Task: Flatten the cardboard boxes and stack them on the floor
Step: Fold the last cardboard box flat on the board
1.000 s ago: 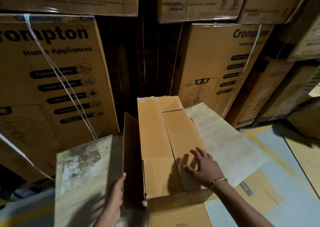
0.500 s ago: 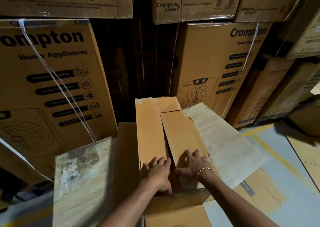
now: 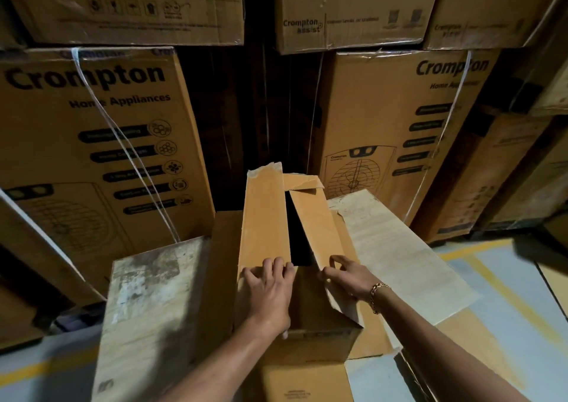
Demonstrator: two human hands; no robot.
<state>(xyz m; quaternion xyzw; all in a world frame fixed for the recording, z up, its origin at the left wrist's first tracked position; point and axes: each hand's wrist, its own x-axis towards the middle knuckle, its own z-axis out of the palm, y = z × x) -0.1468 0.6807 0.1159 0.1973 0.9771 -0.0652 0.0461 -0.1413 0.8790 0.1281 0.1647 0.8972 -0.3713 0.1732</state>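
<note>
A tall brown cardboard box (image 3: 322,343) stands in front of me with its top flaps partly raised. My left hand (image 3: 270,291) grips the inner edge of the left flap (image 3: 264,214), fingers curled over it. My right hand (image 3: 350,278), with a gold bracelet at the wrist, pinches the inner edge of the right flap (image 3: 313,223). A dark gap shows between the two flaps. A worn, stained outer flap (image 3: 147,303) hangs out to the left and a pale one (image 3: 396,254) lies out to the right.
Stacked printed appliance cartons (image 3: 92,143) bound with white straps form a wall right behind the box, with more cartons (image 3: 396,131) to the right. Flat cardboard (image 3: 461,349) lies on the grey floor (image 3: 522,278) with yellow lines at the right.
Both hands went from pressing on the closed inner flaps to gripping their edges. The two flaps have been pulled up and apart, opening a dark gap.
</note>
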